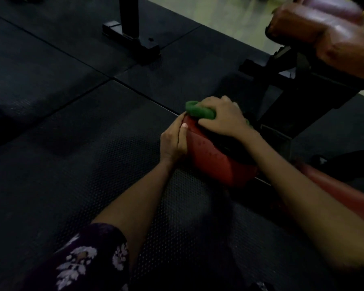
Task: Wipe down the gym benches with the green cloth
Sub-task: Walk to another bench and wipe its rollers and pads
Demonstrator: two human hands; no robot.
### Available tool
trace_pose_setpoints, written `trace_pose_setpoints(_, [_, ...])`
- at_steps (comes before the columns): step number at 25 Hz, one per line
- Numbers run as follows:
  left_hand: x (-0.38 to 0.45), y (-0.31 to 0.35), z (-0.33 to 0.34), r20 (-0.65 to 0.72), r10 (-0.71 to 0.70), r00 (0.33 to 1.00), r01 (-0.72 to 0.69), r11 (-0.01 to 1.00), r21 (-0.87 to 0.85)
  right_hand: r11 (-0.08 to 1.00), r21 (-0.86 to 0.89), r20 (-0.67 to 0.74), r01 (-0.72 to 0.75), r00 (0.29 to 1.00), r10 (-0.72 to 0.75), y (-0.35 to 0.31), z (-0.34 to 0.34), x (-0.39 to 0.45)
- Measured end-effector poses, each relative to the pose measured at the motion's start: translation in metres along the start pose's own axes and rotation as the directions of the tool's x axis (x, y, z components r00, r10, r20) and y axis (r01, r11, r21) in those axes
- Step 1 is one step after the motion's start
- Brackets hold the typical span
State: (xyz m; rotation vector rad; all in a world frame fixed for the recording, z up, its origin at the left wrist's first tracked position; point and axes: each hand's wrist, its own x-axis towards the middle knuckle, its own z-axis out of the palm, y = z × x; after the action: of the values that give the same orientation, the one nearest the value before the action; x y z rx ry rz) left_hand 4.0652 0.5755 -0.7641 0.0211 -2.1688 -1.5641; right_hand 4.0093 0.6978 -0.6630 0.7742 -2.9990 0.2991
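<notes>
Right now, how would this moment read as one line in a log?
step: wiping | right hand: presses green cloth on red pad | left hand: steadies pad's side | floor: black mat

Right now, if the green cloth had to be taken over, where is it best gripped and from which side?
Pinch the bunched fold of the green cloth that sticks out past the right hand, coming from the far left end of the red pad. The rest lies under that hand's fingers.
</notes>
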Motion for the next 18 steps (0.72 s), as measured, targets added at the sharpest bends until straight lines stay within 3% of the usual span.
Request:
trace_pose_setpoints(2, [0.0,-0.003,0.0,-0.008,0.029,1.0,-0.029,1.0,-0.005,0.988,-0.045,-0.026,0.15,0.988,-0.151,-0.002,0.005,-0.017])
trace_pose_setpoints(3, [0.001,-0.005,0.0,-0.015,0.025,1.0,-0.025,1.0,-0.006,0.996,0.03,-0.002,0.079,0.997,-0.079,0.004,0.002,-0.008])
trace_pose_setpoints(5, [0.001,-0.008,0.0,-0.019,0.001,1.0,-0.001,1.0,-0.003,0.952,0.193,0.122,-0.238,0.968,0.217,0.013,-0.002,0.018])
trace_pose_setpoints(6, [0.001,-0.009,0.001,-0.015,-0.003,1.0,0.003,1.0,0.005,0.93,0.183,0.15,-0.319,0.944,0.294,0.013,-0.002,0.025])
trace_pose_setpoints(7, [0.003,-0.011,0.001,-0.006,0.002,1.0,-0.001,1.0,0.008,0.946,0.116,0.119,-0.302,0.95,0.288,0.01,0.0,0.025])
trace_pose_setpoints(9, [0.008,-0.01,0.0,0.03,0.018,0.999,-0.017,1.0,-0.012,0.987,-0.111,-0.044,-0.114,0.993,0.11,0.0,0.007,0.001])
trace_pose_setpoints(12, [0.008,-0.01,0.0,0.097,0.021,0.995,-0.013,0.997,-0.083,0.955,-0.293,-0.239,0.049,0.963,-0.123,0.003,0.015,-0.067])
trace_pose_setpoints(15, [0.021,-0.008,-0.014,0.298,-0.057,0.953,0.094,0.989,-0.112,0.84,-0.519,-0.225,0.158,0.923,-0.313,0.035,0.024,-0.129])
trace_pose_setpoints(18, [0.047,0.003,-0.03,0.571,-0.101,0.814,0.092,0.995,0.045,0.779,-0.605,-0.21,0.165,0.91,-0.357,0.034,0.029,-0.135])
